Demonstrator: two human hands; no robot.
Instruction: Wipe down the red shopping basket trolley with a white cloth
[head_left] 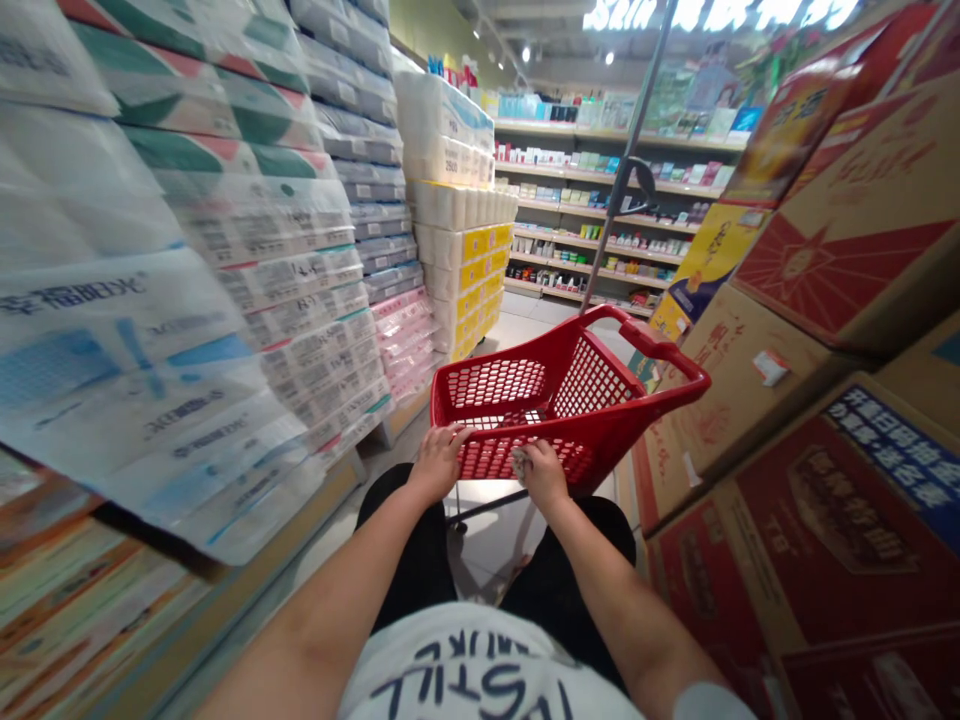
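A red plastic shopping cart [600, 425] with a latticed basket stands sideways before my knees, its handle [660, 345] toward the right. My left hand [441, 462] grips the near rim close to the left corner, fingers curled over the top. Against the near side wall, my right hand [544, 470] pinches a small crumpled greyish-white cloth [519, 462]; whether it is cloth or paper is hard to tell. The cloth touches the lattice just under the rim. Little shows inside the basket besides its perforated walls and floor.
Tall stacks of wrapped tissue packs [285, 250] line the left on low pallets. Cardboard boxes [750, 370] are piled close on the right. A metal pole [619, 190] rises behind the cart. Shelves of small goods [592, 215] stand across the far end.
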